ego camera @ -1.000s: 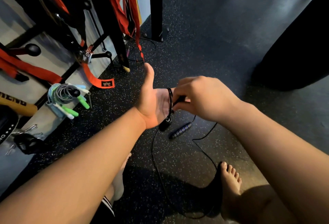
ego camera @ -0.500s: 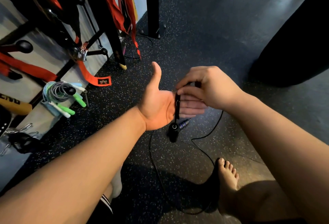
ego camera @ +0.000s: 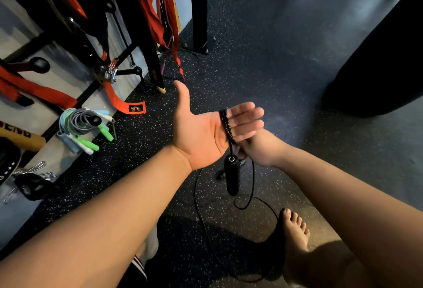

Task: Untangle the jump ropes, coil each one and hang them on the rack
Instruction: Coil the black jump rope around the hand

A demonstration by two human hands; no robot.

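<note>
Thin black rope (ego camera: pixel 225 125) (handle (ego camera: pixel 231 176) dangling) wraps the open left hand (ego camera: pixel 201 132); the right hand (ego camera: pixel 263 150) grip is hidden.

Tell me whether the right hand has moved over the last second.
Yes. The right hand has dropped from above the left hand's fingers to beneath them, ending lower in view and closer to the bare foot, which stayed put.

flr (ego camera: pixel 263 36): dark speckled rubber | blk rope (ego camera: pixel 195 194) slack looped on it | bare foot (ego camera: pixel 295 230) | orange strap (ego camera: pixel 135 108) end
</note>
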